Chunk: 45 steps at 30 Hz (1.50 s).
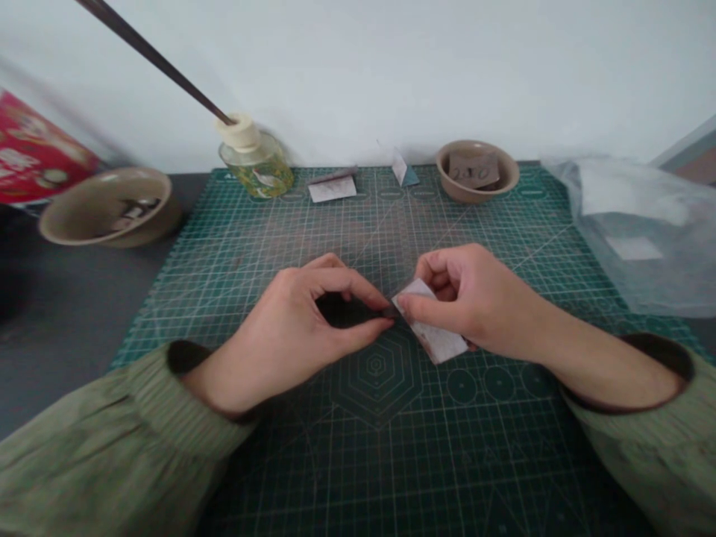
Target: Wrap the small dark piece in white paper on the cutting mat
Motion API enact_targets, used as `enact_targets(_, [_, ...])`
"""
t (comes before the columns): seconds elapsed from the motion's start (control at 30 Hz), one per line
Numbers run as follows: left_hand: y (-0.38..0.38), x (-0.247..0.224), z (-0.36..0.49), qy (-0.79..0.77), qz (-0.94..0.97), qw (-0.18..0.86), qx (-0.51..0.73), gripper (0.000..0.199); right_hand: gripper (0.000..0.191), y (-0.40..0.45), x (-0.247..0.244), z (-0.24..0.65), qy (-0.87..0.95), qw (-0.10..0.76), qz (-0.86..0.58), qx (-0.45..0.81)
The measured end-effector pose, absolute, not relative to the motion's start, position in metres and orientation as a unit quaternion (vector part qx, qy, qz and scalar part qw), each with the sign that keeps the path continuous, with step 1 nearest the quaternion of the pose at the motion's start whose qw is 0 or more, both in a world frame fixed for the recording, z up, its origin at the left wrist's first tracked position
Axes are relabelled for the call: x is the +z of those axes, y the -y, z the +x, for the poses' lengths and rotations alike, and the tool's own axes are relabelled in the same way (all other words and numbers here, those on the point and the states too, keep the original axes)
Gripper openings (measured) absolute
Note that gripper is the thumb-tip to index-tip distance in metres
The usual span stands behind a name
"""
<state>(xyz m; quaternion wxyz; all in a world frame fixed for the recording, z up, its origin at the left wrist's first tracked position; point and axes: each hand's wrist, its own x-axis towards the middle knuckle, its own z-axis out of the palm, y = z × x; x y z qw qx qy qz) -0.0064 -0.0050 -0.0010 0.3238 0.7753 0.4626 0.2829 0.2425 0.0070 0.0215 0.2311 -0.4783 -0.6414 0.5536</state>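
Note:
My right hand (467, 294) is closed, thumb on top, on a small whitish paper piece (441, 339) that tilts down toward the mat. Beside its upper left corner, the thumb and index finger of my left hand (313, 321) are pinched together. A thin dark bit (394, 311) shows at those fingertips, touching or nearly touching the paper; its kind is too small to tell. Both hands are just above the green cutting mat (313, 455), near its middle.
At the mat's back stand a bottle (257, 168) with dark sticks, a folded paper piece (333, 188), a small upright folded paper (399, 167) and a bowl (475, 192) holding a marked card. Left is another bowl (112, 224) with small dark pieces; right, a translucent plastic bag (643, 231).

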Motion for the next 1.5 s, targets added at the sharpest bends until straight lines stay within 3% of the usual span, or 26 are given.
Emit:
enact_targets(1.3, [0.0051,-0.0013,-0.0029,-0.467,0.779,0.312,0.278,0.004,0.022,-0.0072,0.0198,0.2404,0.698,0.193,-0.453,0.52])
enact_targets(1.5, [0.0062,0.0001,-0.0039,-0.454,0.787,0.295,0.296,0.01,0.027,-0.0078,0.0267,0.2439,0.639,0.251,-0.472,0.553])
